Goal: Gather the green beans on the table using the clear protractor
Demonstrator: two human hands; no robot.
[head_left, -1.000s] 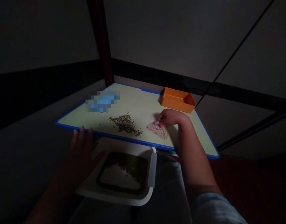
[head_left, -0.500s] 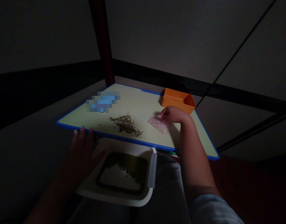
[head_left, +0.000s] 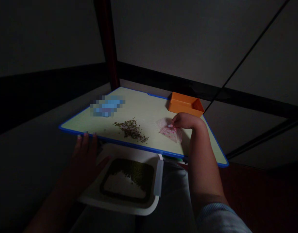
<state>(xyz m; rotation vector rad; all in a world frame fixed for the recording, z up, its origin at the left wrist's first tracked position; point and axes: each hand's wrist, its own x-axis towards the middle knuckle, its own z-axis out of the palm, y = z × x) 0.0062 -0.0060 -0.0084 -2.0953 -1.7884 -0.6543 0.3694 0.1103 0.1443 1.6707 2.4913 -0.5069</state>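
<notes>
My right hand (head_left: pixel 185 121) pinches the top of a pink see-through semicircular protractor (head_left: pixel 170 133) on a pale green board with a blue rim (head_left: pixel 144 110). A loose pile of small green beans (head_left: pixel 131 130) lies to the left of the protractor. My left hand (head_left: pixel 87 158) is at the board's front edge, its fingertips on the rim and its thumb spread. Just below that edge, a white tray (head_left: pixel 120 205) holds a dark inset with more green beans (head_left: pixel 131 173) over a white base.
An orange rectangular box (head_left: pixel 185 104) stands at the board's far edge. A blurred blue object (head_left: pixel 107 105) lies at the far left of the board. A dark post (head_left: pixel 107 45) and dark rails rise behind the board, and a thin black cord (head_left: pixel 246 51) runs across at right.
My right hand has slid the protractor rightward across the board and turned it. My left hand, the beans and the orange box have stayed in place.
</notes>
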